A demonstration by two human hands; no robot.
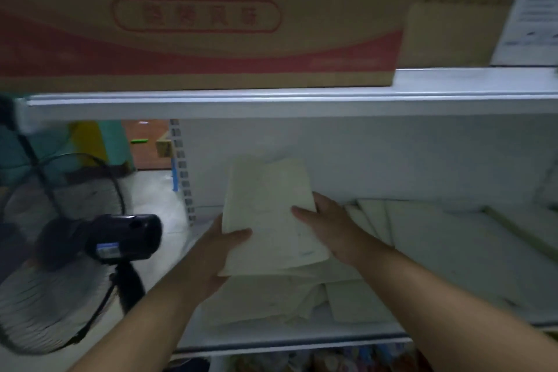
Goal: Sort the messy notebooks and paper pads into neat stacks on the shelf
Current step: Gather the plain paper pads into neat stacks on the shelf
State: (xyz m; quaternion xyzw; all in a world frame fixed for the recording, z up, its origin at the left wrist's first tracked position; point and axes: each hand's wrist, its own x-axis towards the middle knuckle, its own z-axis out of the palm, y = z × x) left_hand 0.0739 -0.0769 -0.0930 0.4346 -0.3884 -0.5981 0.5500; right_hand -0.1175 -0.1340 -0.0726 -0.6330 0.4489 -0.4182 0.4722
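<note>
A small stack of pale cream notebooks (268, 214) is held up above the white shelf (302, 338), tilted back. My left hand (217, 254) grips its lower left edge, thumb on the cover. My right hand (326, 226) grips the right edge, thumb across the front. Under and in front of the held stack lie several loose pads (271, 302) in a jumble. More pale notebooks (437, 235) lie overlapping and askew on the shelf to the right.
A cardboard box with red print (196, 15) and a smaller brown box (453, 33) stand on the upper shelf (271, 103) close overhead. A standing fan with a dark motor (120, 238) is just left of the shelf. A slotted upright (181, 172) marks the shelf's left end.
</note>
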